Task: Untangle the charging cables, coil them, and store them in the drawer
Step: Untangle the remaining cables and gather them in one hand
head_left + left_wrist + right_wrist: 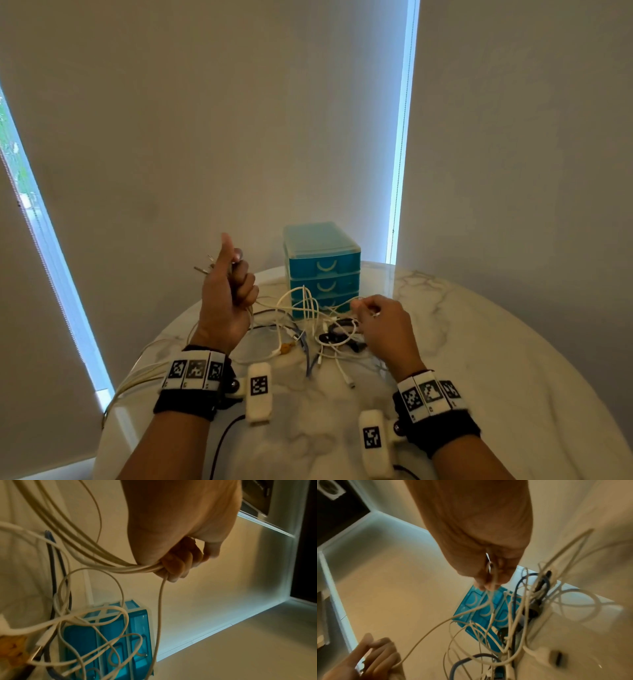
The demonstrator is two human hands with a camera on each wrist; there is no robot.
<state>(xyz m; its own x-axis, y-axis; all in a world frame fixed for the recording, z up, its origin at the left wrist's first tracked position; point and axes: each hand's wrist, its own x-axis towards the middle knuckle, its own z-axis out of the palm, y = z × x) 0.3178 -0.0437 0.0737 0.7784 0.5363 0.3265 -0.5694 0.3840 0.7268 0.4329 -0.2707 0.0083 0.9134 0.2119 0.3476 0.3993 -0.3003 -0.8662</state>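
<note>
A tangle of white, black and blue charging cables (318, 335) lies on the marble table (479, 359) in front of a blue three-drawer box (322, 263), drawers closed. My left hand (229, 284) is raised at the left, thumb up, gripping a bundle of beige cables (106, 562) whose plugs stick out above the fist. One thin strand (160, 608) hangs from it toward the pile. My right hand (376, 318) is lower, beside the box, pinching a thin white cable (493, 577) that rises out of the tangle.
Beige cable loops (137, 380) trail over the table's left edge. Closed window blinds (239, 120) stand right behind the table. The drawer box (481, 609) sits near the table's far edge.
</note>
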